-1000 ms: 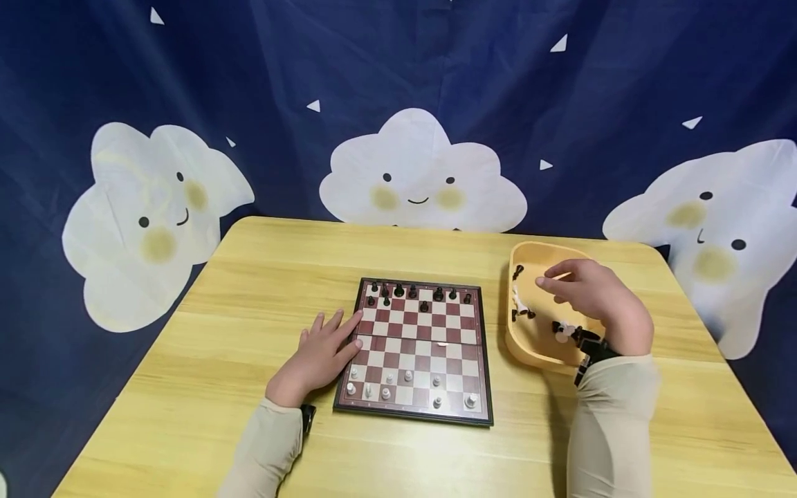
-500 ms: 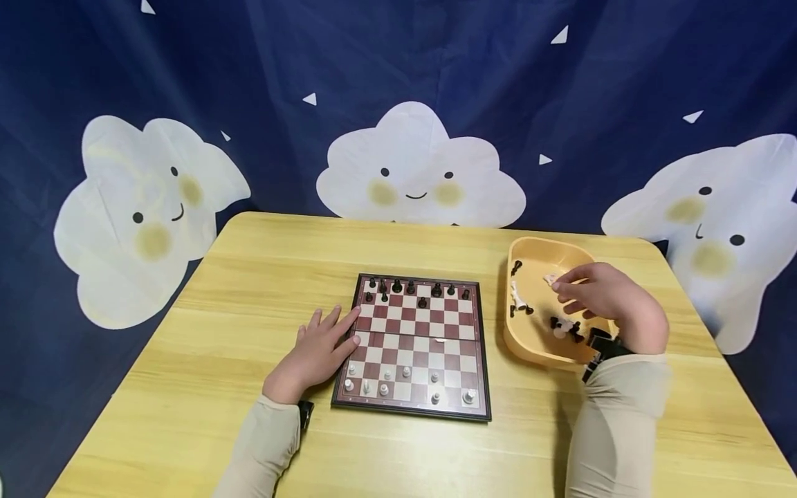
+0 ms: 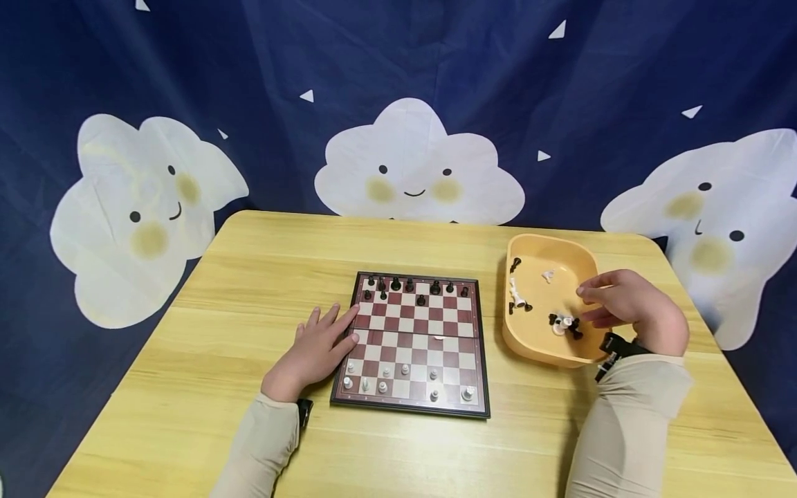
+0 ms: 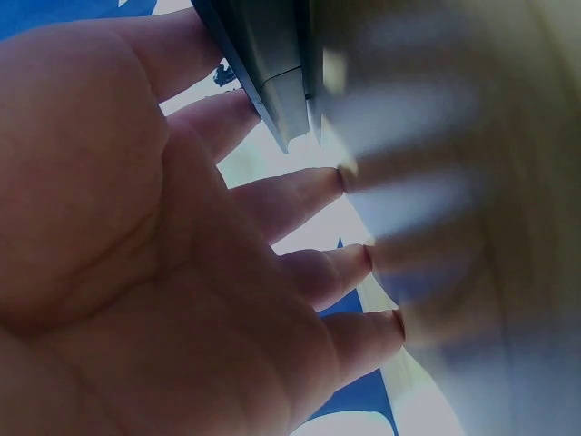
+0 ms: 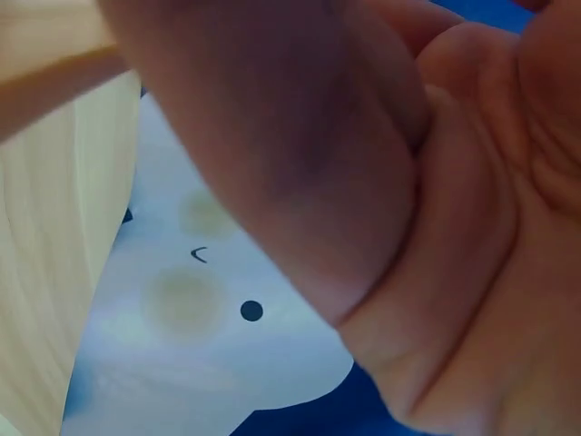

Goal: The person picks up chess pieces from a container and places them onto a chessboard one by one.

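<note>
In the head view, my left hand [image 3: 309, 351] lies with fingers spread, thumb and index fingertip touching the left edge of the chessboard [image 3: 445, 337]. Its fingers look straight in the left wrist view, beside the board's dark side. Small black chess pieces [image 3: 420, 300] stand on the far rows and white ones [image 3: 405, 369] on the near rows. My right hand [image 3: 635, 304] hovers over the right side of a yellow tray [image 3: 526, 346], fingers loosely bent, with nothing visible between them. A white chess piece [image 3: 548, 276] lies on the tray floor, left of that hand.
More black and white pieces lie in the tray, along its left wall and in a cluster [image 3: 564, 324] near the front. The wooden table [image 3: 398, 456] ends at a dark blue curtain [image 3: 280, 83] with cloud faces.
My right hand has moved right over the tray, uncovering the white piece on its floor and more of the front cluster. My left hand stays at the board's edge. The view has shifted slightly.
</note>
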Available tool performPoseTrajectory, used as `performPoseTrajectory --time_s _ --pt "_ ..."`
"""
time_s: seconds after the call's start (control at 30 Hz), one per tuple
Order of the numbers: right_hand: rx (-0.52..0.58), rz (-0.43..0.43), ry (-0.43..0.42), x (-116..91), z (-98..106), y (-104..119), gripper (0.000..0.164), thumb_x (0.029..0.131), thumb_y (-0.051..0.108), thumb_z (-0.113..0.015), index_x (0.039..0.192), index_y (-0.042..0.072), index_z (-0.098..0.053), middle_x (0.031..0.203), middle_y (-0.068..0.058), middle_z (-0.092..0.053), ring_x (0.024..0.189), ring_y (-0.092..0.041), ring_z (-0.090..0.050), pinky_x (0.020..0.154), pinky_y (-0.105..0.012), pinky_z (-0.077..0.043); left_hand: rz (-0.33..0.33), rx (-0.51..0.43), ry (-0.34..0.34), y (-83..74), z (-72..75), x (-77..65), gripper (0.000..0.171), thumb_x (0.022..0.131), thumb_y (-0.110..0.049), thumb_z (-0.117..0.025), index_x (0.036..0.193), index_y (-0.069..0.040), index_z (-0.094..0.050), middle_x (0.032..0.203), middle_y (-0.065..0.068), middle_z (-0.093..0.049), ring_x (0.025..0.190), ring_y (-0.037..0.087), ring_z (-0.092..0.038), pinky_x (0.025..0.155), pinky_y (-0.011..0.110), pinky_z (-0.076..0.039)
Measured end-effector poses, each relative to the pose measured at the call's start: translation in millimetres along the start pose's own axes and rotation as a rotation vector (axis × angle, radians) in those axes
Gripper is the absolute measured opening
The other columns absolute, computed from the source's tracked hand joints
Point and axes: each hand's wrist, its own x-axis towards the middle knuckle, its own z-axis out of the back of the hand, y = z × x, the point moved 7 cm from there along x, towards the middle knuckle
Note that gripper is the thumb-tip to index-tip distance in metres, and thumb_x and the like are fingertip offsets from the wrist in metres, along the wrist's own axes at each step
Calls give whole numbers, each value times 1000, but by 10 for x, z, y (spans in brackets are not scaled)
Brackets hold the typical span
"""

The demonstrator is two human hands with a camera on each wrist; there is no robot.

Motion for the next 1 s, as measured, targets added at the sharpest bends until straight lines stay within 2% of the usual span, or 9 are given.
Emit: performPoseTrajectory --time_s 0.17,0.3,0.47,0.63,0.83,0.93,1.0 --pt "-42 24 21 31 -67 88 49 100 21 -50 132 -14 -40 114 -20 -60 82 -21 -69 71 -37 -56 -6 8 -5 5 0 3 55 101 -40 -43 152 -24 -28 155 20 -20 140 50 -5 104 70 -6" --pt "-126 95 52 71 -170 246 46 98 16 -51 131 -14 -42 100 -12 -67 86 -26 -69 69 -37 -55 -11 13 -9 4 2 9 55 101 -40 -43 152 -24 -29 155 20 -20 139 51 -5 103 71 -7" --pt "-187 187 92 124 -350 447 41 97 13 -53 125 -16 -48 95 -14 -67 88 -30 -67 71 -40 -54 -11 9 -8 -3 1 11 55 101 -40 -43 152 -24 -29 155 20 -21 139 51 -5 104 71 -7" --pt "-245 201 97 166 -457 533 37 96 16 -56 121 -12 -54 94 -16 -67 87 -30 -68 71 -41 -54 -14 9 -11 -19 4 10 55 101 -39 -44 151 -23 -30 154 21 -22 139 51 -6 103 71 -7" --pt "-266 201 88 168 -469 566 39 97 20 -55 122 -10 -54 99 -19 -67 89 -30 -68 72 -42 -54 -9 5 -9 -21 2 7 55 101 -40 -43 151 -23 -30 155 20 -21 139 50 -6 104 70 -7" --pt "-257 217 49 157 -427 595 40 98 21 -54 124 -10 -54 109 -24 -64 91 -30 -67 73 -42 -53 -7 3 -7 -18 2 6 55 101 -39 -44 151 -23 -30 155 20 -21 139 50 -6 104 70 -7" --pt "-250 234 -6 148 -372 620 40 98 22 -54 123 -9 -55 113 -25 -62 91 -29 -67 72 -40 -53 -7 3 -7 -17 4 4 55 101 -39 -44 151 -23 -30 155 20 -21 139 51 -5 104 70 -7"
